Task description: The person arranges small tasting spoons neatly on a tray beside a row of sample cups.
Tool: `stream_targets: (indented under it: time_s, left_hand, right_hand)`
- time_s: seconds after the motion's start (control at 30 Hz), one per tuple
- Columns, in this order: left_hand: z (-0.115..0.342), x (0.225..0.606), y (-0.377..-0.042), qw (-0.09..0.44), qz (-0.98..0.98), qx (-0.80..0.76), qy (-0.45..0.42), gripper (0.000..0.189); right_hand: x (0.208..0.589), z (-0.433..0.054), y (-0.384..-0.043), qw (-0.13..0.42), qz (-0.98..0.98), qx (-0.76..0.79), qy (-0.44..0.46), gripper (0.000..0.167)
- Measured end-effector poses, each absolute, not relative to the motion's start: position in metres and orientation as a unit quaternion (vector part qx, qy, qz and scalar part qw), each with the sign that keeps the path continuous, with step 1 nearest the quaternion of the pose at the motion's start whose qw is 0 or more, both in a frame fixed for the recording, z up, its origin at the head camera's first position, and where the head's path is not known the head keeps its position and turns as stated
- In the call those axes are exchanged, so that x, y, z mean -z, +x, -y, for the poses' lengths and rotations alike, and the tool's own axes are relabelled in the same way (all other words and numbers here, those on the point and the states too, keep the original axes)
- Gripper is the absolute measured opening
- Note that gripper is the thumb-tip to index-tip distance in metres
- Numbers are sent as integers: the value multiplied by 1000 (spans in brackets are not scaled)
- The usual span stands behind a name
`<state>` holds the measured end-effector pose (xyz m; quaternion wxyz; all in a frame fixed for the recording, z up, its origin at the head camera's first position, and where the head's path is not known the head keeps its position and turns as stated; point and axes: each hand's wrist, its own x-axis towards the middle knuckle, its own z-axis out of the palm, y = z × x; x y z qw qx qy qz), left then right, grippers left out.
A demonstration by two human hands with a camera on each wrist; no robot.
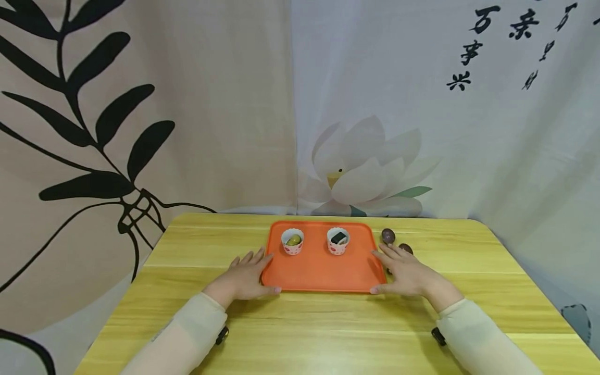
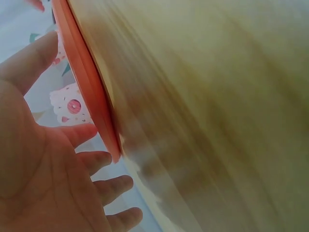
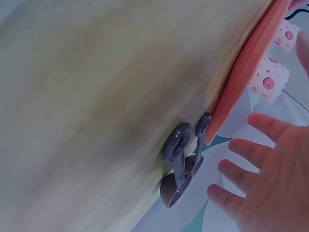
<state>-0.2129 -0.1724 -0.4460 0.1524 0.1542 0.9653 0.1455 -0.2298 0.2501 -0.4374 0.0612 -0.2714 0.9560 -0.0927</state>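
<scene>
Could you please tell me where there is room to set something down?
The orange tray is bare between its two cups and across its near middle. The table is bare in front of the tray, between the sleeves. It is crowded by the tray's right edge, where the right hand and dark scoops cluster.

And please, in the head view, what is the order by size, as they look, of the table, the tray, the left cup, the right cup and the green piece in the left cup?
1. Table
2. Tray
3. Left cup and right cup: too alike to rank
4. Green piece
</scene>
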Motion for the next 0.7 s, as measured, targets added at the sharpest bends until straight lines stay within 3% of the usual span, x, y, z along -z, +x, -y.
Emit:
stream_targets:
  time_s: [0.7]
  left_hand:
    - [169,445,-221,171,-965,-132,150,102]
  right_hand:
    - [434,-241,-235,121,-961,72,-237,101]
